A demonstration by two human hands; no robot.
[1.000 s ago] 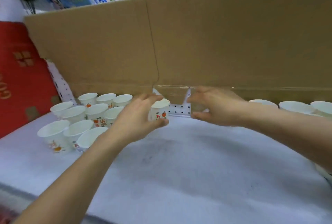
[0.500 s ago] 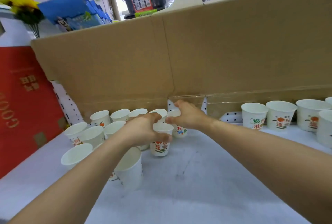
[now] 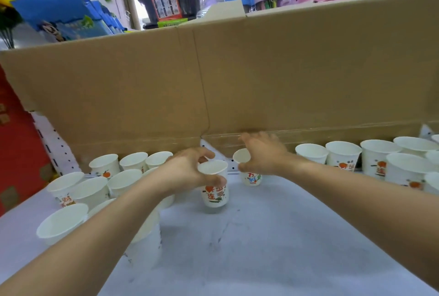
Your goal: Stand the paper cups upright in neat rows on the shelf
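**Two hands setting paper cups into the gap between two blocks on a shelf**

A tall cardboard sheet closes the back of the scene. Below it lies the pale shelf, its middle bare. The left block of cups stands upright in rough rows, mouths up, with one nearer stack partly hidden by the forearm. The right block of cups stands upright along the back edge and in front of it.

Both forearms reach into the gap between the blocks. The left hand is at the inner edge of the left block; the right hand is farther back, close to the cardboard.

The front cup is upright, its long axis vertical. The left fingers are curled round its upper wall, thumb across the near side, so it is grasped. Whether its base rests on the shelf or hangs just above cannot be told. It lies just right of the left block, the nearest row it could join.

The rear cup also stands upright, behind and to the right of the front cup. The right hand arches over its rim and hides its right side; motion blur hides whether those fingers clasp it or are letting go. This cup lies well apart from the right block, and the right hand is the nearer one to close that gap.
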